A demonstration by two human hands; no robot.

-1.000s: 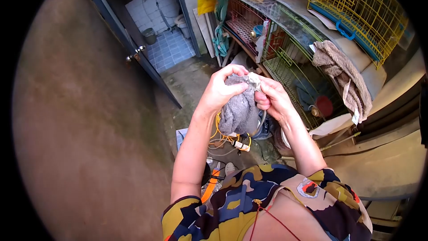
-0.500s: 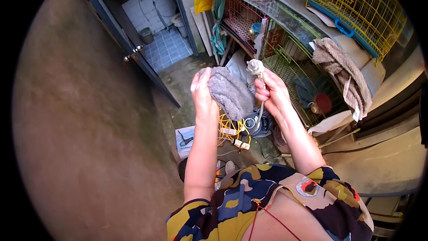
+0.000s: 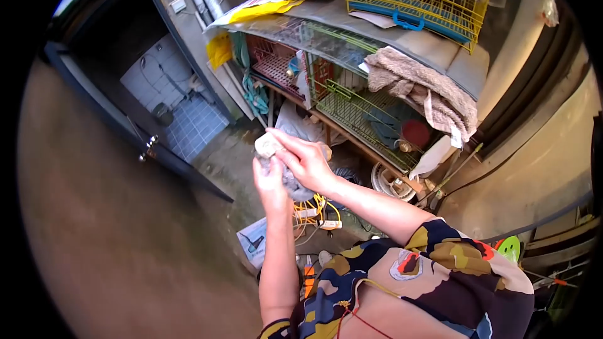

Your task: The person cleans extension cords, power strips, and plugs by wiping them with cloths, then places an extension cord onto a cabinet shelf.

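Both hands are together in front of me. A whitish power plug (image 3: pixel 267 145) points up between them, its cord hidden. My left hand (image 3: pixel 271 188) is closed on a grey fluffy cloth (image 3: pixel 296 187), which hangs below and between the hands, and its thumb lies close under the plug. My right hand (image 3: pixel 309 162) reaches across from the right, fingers closed around the side of the plug. Whether the cloth wraps the back of the plug is hidden by the fingers.
Below lie yellow cords with a power strip (image 3: pixel 329 224) and a box with a hair dryer picture (image 3: pixel 253 242). Wire cages (image 3: pixel 352 113) stand ahead, a brown towel (image 3: pixel 421 85) draped over them and a yellow cage (image 3: pixel 414 0) on top. An open door (image 3: pixel 125 119) is at left.
My hands, apart before, have come together. The plug in my right hand has moved left to the cloth in my left hand. The view has turned to the right.
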